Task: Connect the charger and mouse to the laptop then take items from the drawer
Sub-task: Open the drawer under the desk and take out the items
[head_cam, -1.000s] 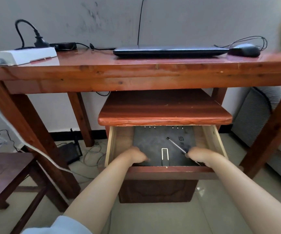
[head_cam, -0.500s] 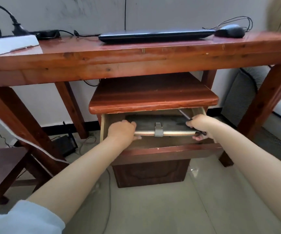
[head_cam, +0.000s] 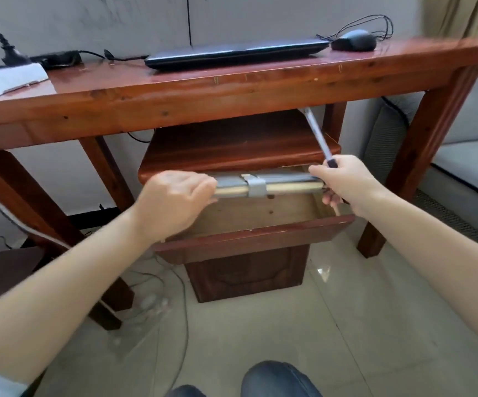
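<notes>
Hands meet above the open drawer (head_cam: pixel 249 233), which juts out from a small wooden cabinet (head_cam: pixel 240 147) beneath the worktop (head_cam: pixel 232 90). The left hand (head_cam: pixel 172 202) has its grip curled over the left end of a flat clipboard (head_cam: pixel 263 186), seen edge-on and level, with a grey clip (head_cam: pixel 256 187) at its middle. The right hand (head_cam: pixel 344 181) holds the board's right end from below and also has its grip wrapped round the dark handle of a slim metal-shafted tool (head_cam: pixel 316 136), whose shaft slants up and left until it disappears under the worktop's edge. The board hangs just above the drawer, clear of its pale wooden floor, in front of the cabinet top.

Above the drawer, on the worktop, a closed dark laptop (head_cam: pixel 236 53) lies flat; a dark mouse (head_cam: pixel 352 40) sits just to its right with a looped cable behind it. Left of the laptop are a black charger brick (head_cam: pixel 60 57) with its cord and a white power strip (head_cam: pixel 8 78) bearing a black plug. A knee in dark jeans (head_cam: pixel 278 379) shows below the drawer.
</notes>
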Demonstrator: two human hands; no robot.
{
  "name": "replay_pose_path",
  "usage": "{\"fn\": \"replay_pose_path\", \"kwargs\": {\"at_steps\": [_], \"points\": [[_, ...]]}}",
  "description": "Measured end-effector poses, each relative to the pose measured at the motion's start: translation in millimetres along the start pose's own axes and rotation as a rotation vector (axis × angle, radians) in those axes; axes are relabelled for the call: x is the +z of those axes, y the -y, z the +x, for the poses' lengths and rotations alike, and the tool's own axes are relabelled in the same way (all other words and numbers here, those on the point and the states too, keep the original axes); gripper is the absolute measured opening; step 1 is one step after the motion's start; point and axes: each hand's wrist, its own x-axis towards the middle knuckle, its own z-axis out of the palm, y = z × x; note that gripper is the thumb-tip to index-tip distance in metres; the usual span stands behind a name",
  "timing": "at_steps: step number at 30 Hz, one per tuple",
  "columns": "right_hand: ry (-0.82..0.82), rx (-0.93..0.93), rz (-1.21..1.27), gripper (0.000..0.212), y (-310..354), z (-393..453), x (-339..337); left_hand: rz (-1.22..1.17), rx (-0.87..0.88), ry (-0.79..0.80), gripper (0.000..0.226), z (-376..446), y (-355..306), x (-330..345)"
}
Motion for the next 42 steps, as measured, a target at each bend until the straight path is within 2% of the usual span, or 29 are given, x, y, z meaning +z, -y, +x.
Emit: {"fn": "replay_pose_path", "kwargs": {"at_steps": [1, 3, 6, 10, 12, 13, 15, 18, 20, 24, 26, 28, 30, 33, 38, 42], "points": [[-0.046, -0.076, 0.025, 0.033, 5, -3, 0, 0.024, 0.021, -0.033, 0.040, 1, 7, -9], [-0.115, -0.180, 0.090, 0.042, 19, -9, -1, 0.073, 0.060, -0.101, 0.043, 2, 16, -22], [-0.177, -0.256, 0.153, 0.042, 32, -5, 1, 0.160, 0.053, -0.137, 0.028, 6, 27, -28], [-0.175, -0.257, 0.060, 0.035, 37, 8, 27, 0.217, -0.060, -0.025, 0.022, 9, 40, -10], [-0.156, -0.247, 0.019, 0.033, 34, 13, 42, 0.228, -0.123, 0.061, 0.007, 6, 39, 2], [-0.138, -0.245, 0.005, 0.030, 34, 15, 48, 0.231, -0.159, 0.097, 0.013, 2, 39, 10], [-0.108, -0.275, -0.131, 0.024, 31, 17, 56, 0.272, -0.217, 0.208, 0.030, -5, 42, 24], [-0.234, -0.397, -0.552, 0.024, 12, 8, 57, 0.386, -0.196, 0.323, 0.030, -5, 40, 45], [-0.286, -0.508, -0.591, 0.026, -13, -4, 52, 0.463, -0.170, 0.344, 0.032, 4, 41, 56], [-0.071, -0.487, -0.655, 0.039, -74, -42, 55, 0.444, -0.292, 0.510, 0.037, 15, 48, 80], [-0.026, -0.513, -0.700, 0.031, -95, -55, 67, 0.437, -0.303, 0.574, 0.039, 15, 50, 83], [-0.075, -0.643, -0.779, 0.017, -106, -56, 81, 0.435, -0.260, 0.642, 0.040, 15, 53, 86], [-0.159, -0.731, -0.844, 0.033, -112, -49, 90, 0.402, -0.275, 0.630, 0.037, 16, 60, 85], [-0.162, -0.746, -0.914, 0.049, -119, -42, 100, 0.326, -0.309, 0.542, 0.033, 19, 81, 75], [-0.054, -0.625, -1.035, 0.059, -104, -17, 114, 0.297, -0.292, 0.509, 0.035, 20, 93, 65], [0.137, -0.529, -1.023, 0.052, -104, 13, 126, 0.309, -0.295, 0.524, 0.037, 19, 89, 68]]}}
